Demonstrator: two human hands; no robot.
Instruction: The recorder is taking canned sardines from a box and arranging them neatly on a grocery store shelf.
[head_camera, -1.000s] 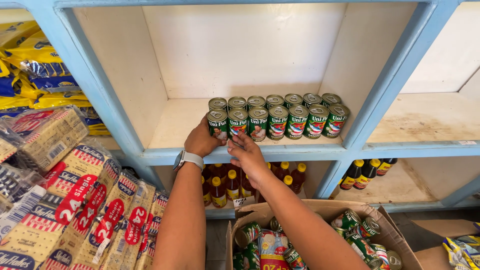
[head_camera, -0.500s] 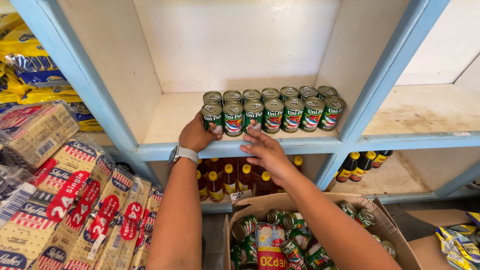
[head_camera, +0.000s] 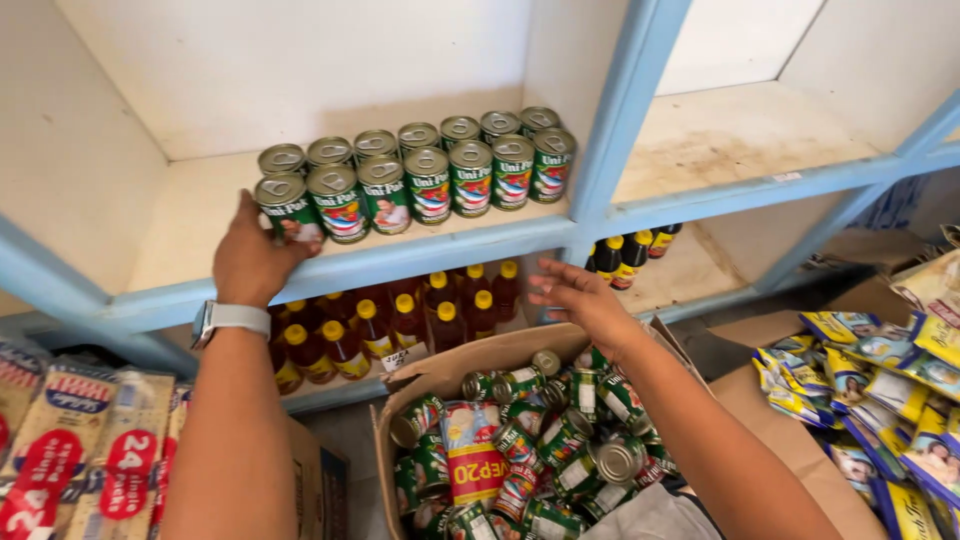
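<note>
Two rows of several green-labelled cans (head_camera: 430, 175) stand on the white shelf (head_camera: 180, 230) with its blue front edge. My left hand (head_camera: 255, 262), a white watch on its wrist, grips the leftmost front can (head_camera: 288, 203), thumb on its left side and fingers across its base. My right hand (head_camera: 578, 298) hovers with fingers apart and holds nothing, just above an open cardboard box (head_camera: 455, 362) on the floor. That box is full of loose cans (head_camera: 560, 440) of the same kind, lying in a heap.
Dark bottles with yellow caps (head_camera: 400, 320) fill the shelf below. A blue upright post (head_camera: 625, 110) splits off a bare compartment (head_camera: 740, 130) to the right. Yellow and blue packets (head_camera: 880, 390) lie at the right, red-and-white packs (head_camera: 90, 460) at the lower left.
My right hand has left the shelf's front edge and dropped down to the right, over the box of cans. My left hand stays on the leftmost can.
</note>
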